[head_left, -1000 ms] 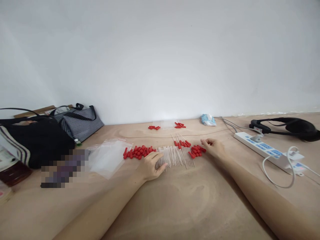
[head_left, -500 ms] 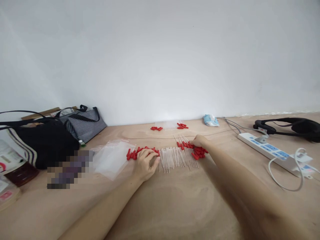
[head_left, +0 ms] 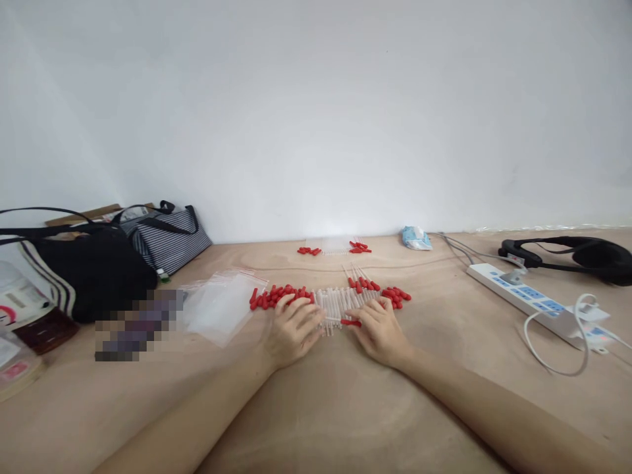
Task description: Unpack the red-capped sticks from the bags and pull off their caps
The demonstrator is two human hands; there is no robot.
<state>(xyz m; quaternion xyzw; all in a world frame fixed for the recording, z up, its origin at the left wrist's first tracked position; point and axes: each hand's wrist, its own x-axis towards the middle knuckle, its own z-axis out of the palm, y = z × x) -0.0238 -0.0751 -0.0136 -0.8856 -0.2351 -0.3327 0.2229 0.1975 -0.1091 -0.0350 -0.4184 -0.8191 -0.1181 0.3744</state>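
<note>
A row of thin clear tubes (head_left: 336, 301) lies on the wooden table (head_left: 316, 395). My left hand (head_left: 293, 332) is closed at the left end of the row, its fingertips on one thin clear tube held crosswise over the near ends. From the other side, my right hand (head_left: 380, 332) pinches a small red cap (head_left: 351, 322) in line with that tube; whether the two are joined I cannot tell. Loose red caps (head_left: 266, 297) are heaped beyond my left hand, and more red caps (head_left: 397, 297) lie beyond my right. Several red-capped tubes (head_left: 365, 284) lie just behind the row.
Flat zip bags (head_left: 220, 309) lie to the left, near a striped bag (head_left: 172, 240) and a black bag (head_left: 106, 273). Against the wall is another group of tubes (head_left: 336, 245) with red caps. A power strip (head_left: 533, 299) with cables and a black headset (head_left: 567, 257) occupy the right side.
My right hand has come back from the right-hand cap heap toward the near side of the row, now with a red cap. My left hand has shifted slightly right and nearer.
</note>
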